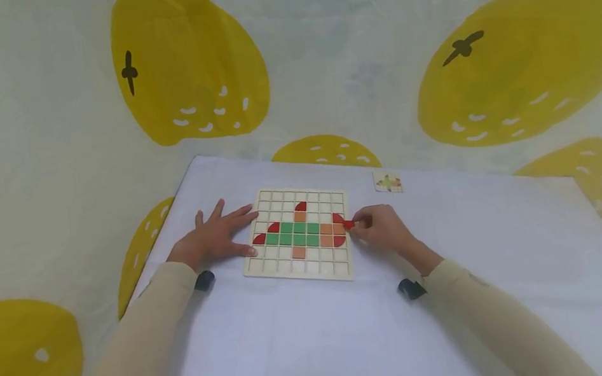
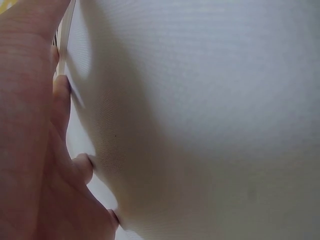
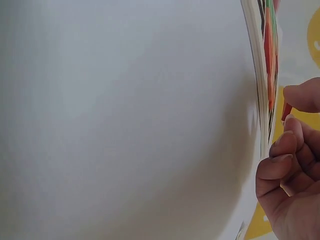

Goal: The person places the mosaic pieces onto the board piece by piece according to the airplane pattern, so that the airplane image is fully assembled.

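Note:
A square pale grid board (image 1: 280, 268) lies on the white table, its middle cells filled with green, orange and red tiles. My left hand (image 1: 218, 235) rests spread out at the board's left edge, fingertips touching it; in the left wrist view the fingers (image 2: 61, 102) press down along the table. Between thumb and fingertips my right hand (image 1: 382, 228) pinches a small red tile (image 1: 349, 224) at the board's right edge, beside the red and orange tiles. The right wrist view shows the red tile (image 3: 286, 110) edge-on in the pinch, with the other fingers curled.
A small card (image 1: 388, 182) printed with a coloured tile pattern lies on the table (image 1: 481, 233) behind and right of the board. A pale cloth (image 1: 315, 38) with large yellow fruit prints hangs behind the table. Dark wrist-camera pieces show under both wrists.

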`<state>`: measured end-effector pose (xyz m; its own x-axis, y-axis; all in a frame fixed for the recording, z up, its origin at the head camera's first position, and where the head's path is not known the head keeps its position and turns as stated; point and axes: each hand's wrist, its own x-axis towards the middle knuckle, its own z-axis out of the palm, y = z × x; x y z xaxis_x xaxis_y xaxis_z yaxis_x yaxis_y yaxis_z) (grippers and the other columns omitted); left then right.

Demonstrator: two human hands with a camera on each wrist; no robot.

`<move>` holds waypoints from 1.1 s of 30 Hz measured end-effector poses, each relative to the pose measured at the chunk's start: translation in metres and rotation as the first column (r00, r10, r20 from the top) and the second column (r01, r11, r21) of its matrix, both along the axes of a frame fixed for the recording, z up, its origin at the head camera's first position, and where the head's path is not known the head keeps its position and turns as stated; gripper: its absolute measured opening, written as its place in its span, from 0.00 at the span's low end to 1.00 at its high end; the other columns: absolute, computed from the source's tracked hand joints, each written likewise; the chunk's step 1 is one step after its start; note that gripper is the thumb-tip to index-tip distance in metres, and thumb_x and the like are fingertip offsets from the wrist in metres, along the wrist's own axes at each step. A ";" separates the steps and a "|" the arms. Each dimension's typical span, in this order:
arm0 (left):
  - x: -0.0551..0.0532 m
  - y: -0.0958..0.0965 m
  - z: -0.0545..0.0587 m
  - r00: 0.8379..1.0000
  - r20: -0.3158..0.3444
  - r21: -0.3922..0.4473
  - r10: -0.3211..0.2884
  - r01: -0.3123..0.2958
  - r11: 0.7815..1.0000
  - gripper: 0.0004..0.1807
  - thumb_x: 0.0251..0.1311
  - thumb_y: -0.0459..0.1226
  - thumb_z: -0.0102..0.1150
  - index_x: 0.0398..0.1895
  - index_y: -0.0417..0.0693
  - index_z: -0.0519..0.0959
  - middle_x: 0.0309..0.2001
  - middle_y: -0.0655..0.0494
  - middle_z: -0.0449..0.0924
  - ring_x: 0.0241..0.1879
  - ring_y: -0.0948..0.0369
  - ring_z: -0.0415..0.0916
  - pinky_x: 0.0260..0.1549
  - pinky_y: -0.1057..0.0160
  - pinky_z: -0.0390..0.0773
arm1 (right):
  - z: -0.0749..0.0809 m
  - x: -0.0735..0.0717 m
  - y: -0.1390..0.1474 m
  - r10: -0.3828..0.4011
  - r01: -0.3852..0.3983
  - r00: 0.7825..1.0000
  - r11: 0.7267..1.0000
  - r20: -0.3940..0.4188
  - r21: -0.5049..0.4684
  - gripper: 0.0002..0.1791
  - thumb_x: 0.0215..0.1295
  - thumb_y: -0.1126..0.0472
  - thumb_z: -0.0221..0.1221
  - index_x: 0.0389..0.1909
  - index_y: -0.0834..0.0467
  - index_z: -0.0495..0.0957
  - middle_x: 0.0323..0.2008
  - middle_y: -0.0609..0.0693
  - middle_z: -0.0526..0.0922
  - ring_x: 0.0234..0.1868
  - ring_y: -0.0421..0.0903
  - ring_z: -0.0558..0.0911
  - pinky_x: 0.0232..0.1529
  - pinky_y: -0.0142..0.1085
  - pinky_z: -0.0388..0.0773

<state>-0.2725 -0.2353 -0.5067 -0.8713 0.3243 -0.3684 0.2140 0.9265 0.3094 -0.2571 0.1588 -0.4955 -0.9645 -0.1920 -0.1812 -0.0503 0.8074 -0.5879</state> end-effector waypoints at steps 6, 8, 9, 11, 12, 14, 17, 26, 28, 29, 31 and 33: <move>0.001 0.000 0.000 1.000 0.006 0.015 -0.002 0.002 1.000 0.58 0.44 0.80 0.61 0.81 0.87 0.50 0.86 0.75 0.40 0.85 0.41 0.19 0.73 0.22 0.22 | 0.001 0.011 -0.008 0.015 -0.015 1.000 1.000 -0.007 -0.020 0.18 0.66 0.56 0.70 0.53 0.60 0.86 0.33 0.52 0.83 0.39 0.49 0.79 0.38 0.34 0.77; 0.001 0.000 0.001 1.000 0.002 0.011 -0.006 0.006 1.000 0.58 0.45 0.80 0.60 0.81 0.87 0.49 0.85 0.76 0.40 0.85 0.41 0.19 0.73 0.22 0.23 | 0.001 0.014 -0.011 0.033 -0.033 0.999 0.999 -0.015 -0.033 0.18 0.66 0.57 0.70 0.53 0.61 0.86 0.33 0.52 0.84 0.39 0.49 0.79 0.38 0.34 0.78; 0.001 0.000 0.001 1.000 0.002 0.011 -0.005 0.005 1.000 0.58 0.45 0.80 0.60 0.81 0.87 0.49 0.85 0.76 0.40 0.85 0.41 0.19 0.73 0.22 0.23 | 0.001 0.016 -0.012 0.040 -0.040 0.999 0.998 -0.016 -0.040 0.17 0.66 0.58 0.70 0.52 0.61 0.86 0.32 0.52 0.84 0.38 0.48 0.79 0.38 0.34 0.78; 0.001 0.000 0.002 1.000 -0.001 0.010 -0.005 0.005 1.000 0.57 0.46 0.79 0.61 0.81 0.87 0.49 0.85 0.76 0.40 0.85 0.41 0.19 0.73 0.22 0.23 | 0.001 0.020 -0.016 0.052 -0.053 0.998 0.997 -0.018 -0.050 0.17 0.65 0.58 0.70 0.52 0.61 0.86 0.33 0.51 0.84 0.38 0.48 0.79 0.39 0.34 0.77; 0.001 0.001 0.002 1.000 -0.003 0.010 -0.006 0.006 1.000 0.57 0.46 0.79 0.61 0.81 0.87 0.49 0.85 0.76 0.40 0.85 0.41 0.19 0.73 0.22 0.23 | 0.002 0.021 -0.018 0.059 -0.060 0.998 0.997 -0.020 -0.054 0.17 0.65 0.58 0.70 0.52 0.61 0.86 0.32 0.51 0.84 0.38 0.48 0.79 0.39 0.34 0.77; 0.001 0.001 0.002 1.000 0.000 0.008 -0.003 0.003 1.000 0.57 0.46 0.79 0.61 0.81 0.87 0.49 0.85 0.76 0.40 0.85 0.41 0.19 0.73 0.22 0.23 | 0.002 0.025 -0.022 0.067 -0.068 0.998 0.996 -0.018 -0.061 0.16 0.65 0.58 0.70 0.51 0.61 0.87 0.32 0.51 0.83 0.38 0.48 0.78 0.39 0.34 0.77; 0.002 0.001 0.002 1.000 0.006 0.009 -0.002 0.001 1.000 0.58 0.45 0.79 0.62 0.81 0.87 0.50 0.85 0.76 0.40 0.85 0.41 0.19 0.73 0.22 0.23 | 0.003 0.029 -0.027 0.075 -0.076 0.997 0.995 -0.021 -0.069 0.15 0.64 0.58 0.71 0.49 0.60 0.87 0.29 0.50 0.82 0.37 0.47 0.78 0.37 0.33 0.77; 0.003 0.002 0.007 1.000 0.013 0.013 0.008 -0.008 1.000 0.57 0.46 0.78 0.62 0.81 0.86 0.50 0.85 0.76 0.40 0.85 0.41 0.19 0.74 0.22 0.23 | 0.006 0.039 -0.042 0.123 -0.124 0.992 0.989 -0.017 -0.079 0.13 0.64 0.56 0.72 0.46 0.57 0.88 0.28 0.48 0.80 0.35 0.45 0.77 0.34 0.32 0.74; 0.003 0.002 0.007 1.000 0.018 0.014 0.013 -0.013 1.000 0.57 0.46 0.78 0.63 0.81 0.87 0.50 0.85 0.76 0.40 0.85 0.41 0.19 0.74 0.23 0.22 | 0.008 0.041 -0.045 0.120 -0.121 0.993 0.989 -0.019 -0.083 0.13 0.64 0.56 0.72 0.46 0.57 0.88 0.28 0.49 0.81 0.36 0.46 0.77 0.34 0.33 0.74; 0.003 0.002 0.007 1.000 0.020 0.013 0.016 -0.016 1.000 0.57 0.46 0.78 0.63 0.81 0.87 0.50 0.85 0.76 0.40 0.85 0.41 0.19 0.74 0.23 0.23 | 0.009 0.041 -0.047 0.119 -0.121 0.993 0.989 -0.020 -0.088 0.14 0.63 0.56 0.73 0.47 0.57 0.88 0.29 0.49 0.81 0.36 0.46 0.77 0.34 0.33 0.74; 0.004 0.002 0.008 1.000 0.021 0.006 0.020 -0.020 1.000 0.57 0.45 0.78 0.63 0.81 0.87 0.50 0.85 0.76 0.40 0.85 0.41 0.19 0.74 0.23 0.23 | 0.010 0.042 -0.050 0.123 -0.125 0.992 0.988 -0.027 -0.090 0.14 0.63 0.57 0.73 0.47 0.57 0.88 0.30 0.48 0.81 0.36 0.46 0.77 0.34 0.32 0.74; 0.004 0.002 0.008 1.000 0.019 0.000 0.019 -0.019 1.000 0.58 0.45 0.78 0.63 0.81 0.87 0.50 0.85 0.76 0.40 0.85 0.41 0.20 0.74 0.22 0.24 | 0.009 0.043 -0.054 0.125 -0.127 0.992 0.987 -0.028 -0.095 0.14 0.63 0.57 0.72 0.48 0.58 0.88 0.30 0.48 0.82 0.36 0.45 0.77 0.33 0.32 0.74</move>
<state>-0.2690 -0.2334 -0.4991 -0.8701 0.3081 -0.3848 0.1908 0.9303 0.3134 -0.2141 0.1048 -0.4861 -0.9350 -0.3280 -0.1347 -0.1622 0.7335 -0.6601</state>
